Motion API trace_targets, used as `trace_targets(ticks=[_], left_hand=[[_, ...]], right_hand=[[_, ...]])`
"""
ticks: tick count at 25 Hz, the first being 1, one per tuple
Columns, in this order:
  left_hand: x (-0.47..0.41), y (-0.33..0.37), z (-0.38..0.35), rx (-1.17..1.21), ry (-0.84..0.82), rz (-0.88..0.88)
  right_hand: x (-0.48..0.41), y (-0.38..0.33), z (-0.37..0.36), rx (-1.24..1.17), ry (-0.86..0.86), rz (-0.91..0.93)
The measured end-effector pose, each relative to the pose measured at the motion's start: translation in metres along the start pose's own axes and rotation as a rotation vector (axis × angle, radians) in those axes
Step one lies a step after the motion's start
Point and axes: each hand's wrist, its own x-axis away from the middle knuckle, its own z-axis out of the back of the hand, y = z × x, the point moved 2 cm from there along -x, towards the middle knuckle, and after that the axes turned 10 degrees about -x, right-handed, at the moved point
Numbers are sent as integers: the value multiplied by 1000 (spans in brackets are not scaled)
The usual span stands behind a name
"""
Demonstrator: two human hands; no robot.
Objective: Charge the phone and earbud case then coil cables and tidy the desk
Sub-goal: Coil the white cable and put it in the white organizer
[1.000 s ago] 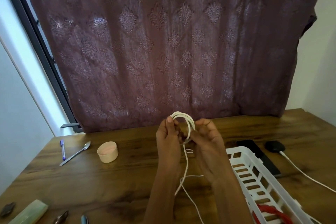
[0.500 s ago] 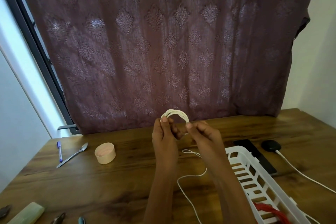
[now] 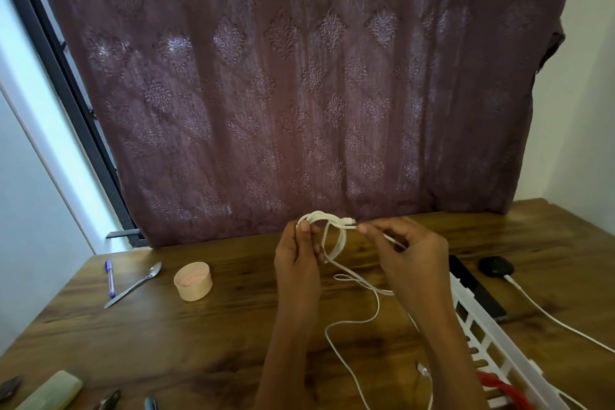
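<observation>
We hold the white cable (image 3: 333, 230) up above the bench (image 3: 233, 343), with a few loops already gathered into a small coil. Our left grip (image 3: 296, 263) is closed round one side of that coil, the thumb pressed on top of the stacked loops. Our right grip (image 3: 412, 260) pinches the strand just behind the small connector (image 3: 349, 220), thumb against forefinger. From the coil a loose tail (image 3: 377, 304) drops to the bench and wanders in a slack curve toward the near edge, where a second plug (image 3: 422, 369) lies.

We judge the cable to be very light, thin and limp, with a smooth sheath that slides easily through the fingers. The loops look springy enough to fan open if the thumb lifts, so the best hold is where the turns stack together, all pressed at once. The free end is better taken on the strand beside the connector than on the plug itself, since tugging there strains the joint. The tail weighs almost nothing, yet it could snag on the rim of the white basket (image 3: 492, 336) just to our right.

Beyond the basket lie the phone (image 3: 476, 289) and the earbud case (image 3: 496, 266), near each other.
</observation>
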Motion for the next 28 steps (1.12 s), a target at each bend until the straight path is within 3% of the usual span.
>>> trace_targets(ticks=[1, 4, 6, 9, 13, 19, 24, 28], left_hand=[[-1, 0, 0, 63, 15, 39], [-7, 1, 1, 353, 72, 172], [-10, 3, 2, 454, 99, 174], [-13, 4, 2, 539, 142, 173], [-14, -3, 7, 546, 159, 207], [-15, -9, 15, 521, 117, 241], [-14, -2, 7, 559, 47, 253], [-5, -1, -13, 626, 7, 331]], right_hand=[[1, 3, 0, -51, -2, -19], [7, 16, -3, -443, 7, -300], [12, 22, -9, -688, -72, -423], [15, 19, -23, -849, -176, -395], [11, 16, -26, -850, 18, -414], [6, 29, 2, -541, 210, -407], [8, 36, -5, -278, 47, -288], [7, 24, -23, -463, -86, -249]])
